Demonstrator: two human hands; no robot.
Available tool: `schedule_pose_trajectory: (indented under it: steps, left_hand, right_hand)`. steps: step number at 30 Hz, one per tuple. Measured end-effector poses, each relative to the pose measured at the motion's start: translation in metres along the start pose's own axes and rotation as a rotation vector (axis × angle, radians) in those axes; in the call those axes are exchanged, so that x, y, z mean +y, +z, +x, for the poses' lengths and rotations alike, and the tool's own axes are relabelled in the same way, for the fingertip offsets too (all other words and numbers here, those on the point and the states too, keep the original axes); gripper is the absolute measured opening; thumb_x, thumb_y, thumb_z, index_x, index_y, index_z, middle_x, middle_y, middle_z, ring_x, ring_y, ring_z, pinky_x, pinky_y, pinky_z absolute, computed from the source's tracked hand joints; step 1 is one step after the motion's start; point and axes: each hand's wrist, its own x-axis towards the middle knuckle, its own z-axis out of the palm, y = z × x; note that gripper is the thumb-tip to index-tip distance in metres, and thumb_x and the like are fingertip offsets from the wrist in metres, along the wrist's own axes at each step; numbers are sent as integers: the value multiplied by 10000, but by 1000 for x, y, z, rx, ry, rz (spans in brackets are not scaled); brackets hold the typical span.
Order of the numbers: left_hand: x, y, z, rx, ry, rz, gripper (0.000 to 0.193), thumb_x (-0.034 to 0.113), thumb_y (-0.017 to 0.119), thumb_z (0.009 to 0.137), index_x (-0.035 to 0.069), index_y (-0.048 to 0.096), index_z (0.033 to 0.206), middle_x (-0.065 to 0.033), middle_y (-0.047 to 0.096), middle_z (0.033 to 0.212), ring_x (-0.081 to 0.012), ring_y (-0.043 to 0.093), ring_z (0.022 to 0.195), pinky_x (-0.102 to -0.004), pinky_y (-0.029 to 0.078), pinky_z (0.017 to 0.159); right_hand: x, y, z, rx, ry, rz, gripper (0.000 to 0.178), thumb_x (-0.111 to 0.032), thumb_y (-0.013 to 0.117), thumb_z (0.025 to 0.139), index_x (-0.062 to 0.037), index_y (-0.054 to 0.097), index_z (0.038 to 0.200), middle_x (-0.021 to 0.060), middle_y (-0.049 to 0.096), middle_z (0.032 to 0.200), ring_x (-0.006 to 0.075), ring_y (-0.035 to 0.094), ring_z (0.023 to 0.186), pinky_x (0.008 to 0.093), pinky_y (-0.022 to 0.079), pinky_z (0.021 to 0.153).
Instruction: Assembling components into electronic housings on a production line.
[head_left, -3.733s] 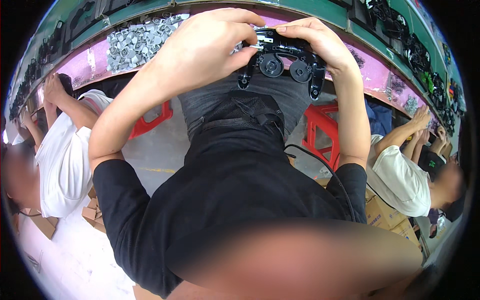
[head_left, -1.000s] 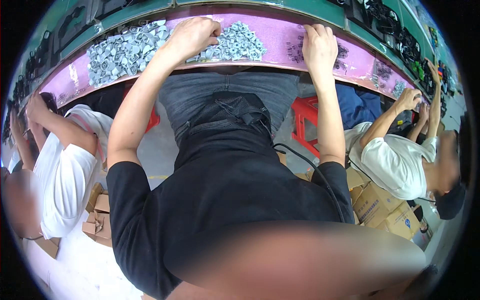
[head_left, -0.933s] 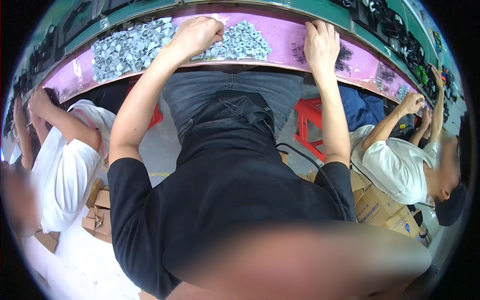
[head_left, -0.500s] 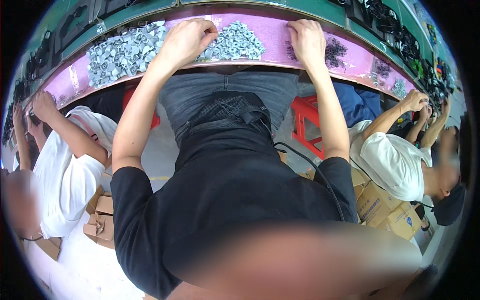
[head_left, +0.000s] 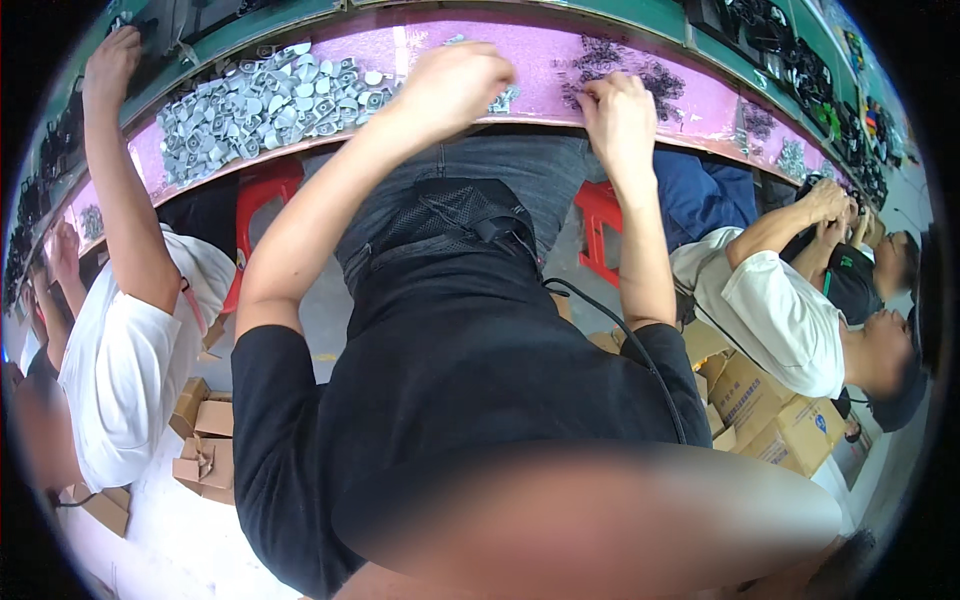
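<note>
My left hand is over the pink work surface, in front of a smaller pile of light grey plastic parts that it mostly covers. Its fingers are bent together toward the right; what they hold, if anything, does not show. My right hand hovers at a heap of small black wiry pieces. Thumb and fingertips there are drawn together, and anything between them is too small to make out. Left of my left hand, a large heap of grey plastic caps spreads along the near edge.
Behind the pink surface runs a green bench strip with black parts at both sides. Co-workers in white shirts sit at my left and right. Red stools and cardboard boxes stand below.
My left hand has moved right, across the smaller grey pile. My right hand has shifted slightly toward me. The left co-worker's arm has reached up to the green strip.
</note>
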Motion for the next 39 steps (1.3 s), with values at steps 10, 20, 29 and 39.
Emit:
schedule_pose_trajectory:
  steps: [10,20,29,39]
  left_hand:
    - [-10,10,43,87,-115,-77,231,207,732,886,40,773,1040,-204,730,1064,-384,685,1078,-459,538,950]
    - [11,19,39,250,148,-233,229,132,750,917,17,710,1112,-141,728,1093,-346,708,1016,-418,571,866]
    - [28,13,53,173,-132,-433,275,258,643,1035,-14,681,1056,-154,692,887,-321,705,871,-401,562,778]
    - [23,13,32,322,203,-169,224,165,740,951,30,708,1127,-130,733,1012,-335,737,898,-421,597,766]
  right_hand:
    - [-8,23,13,-26,-50,74,213,-242,770,891,-40,785,956,136,703,888,328,673,924,448,525,849]
    - [-2,22,20,-185,406,1501,213,-87,676,1026,81,680,1157,119,754,992,171,719,881,294,574,836]
    - [11,-4,20,67,380,1437,224,62,714,952,89,739,1173,145,780,1032,172,742,864,276,604,829]
    - [-1,7,18,-51,365,1458,186,15,720,970,99,746,1133,142,785,976,158,741,851,257,597,800]
